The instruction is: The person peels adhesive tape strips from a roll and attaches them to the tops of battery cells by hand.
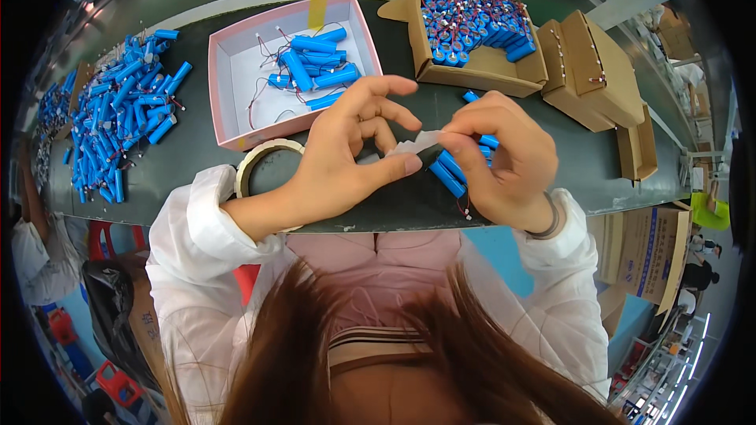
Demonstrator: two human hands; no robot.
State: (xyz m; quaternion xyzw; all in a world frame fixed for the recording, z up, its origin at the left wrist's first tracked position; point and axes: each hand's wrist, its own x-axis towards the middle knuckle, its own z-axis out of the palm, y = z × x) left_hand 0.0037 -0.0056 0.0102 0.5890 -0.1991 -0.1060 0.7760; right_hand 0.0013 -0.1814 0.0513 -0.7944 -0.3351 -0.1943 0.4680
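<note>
Between my two hands stretches a short, crumpled strip of whitish tape (420, 142). Its right end is pinched by the thumb and fingertips of my right hand (508, 153). The left end lies against the thumb and curled lower fingers of my left hand (335, 153), while the index finger arches away from it. Several blue cylindrical batteries (447, 176) with thin wires lie on the table under and beside my right hand, partly hidden by it. A roll of cream tape (246, 171) rests by my left wrist, which covers part of it.
A pink-edged white box (215, 86) with loose wired batteries stands beyond my left hand. Behind my right hand is a cardboard box (472, 76) packed with batteries. Stacked cardboard boxes (602, 83) stand at right. A large battery heap (130, 106) covers the left of the dark table.
</note>
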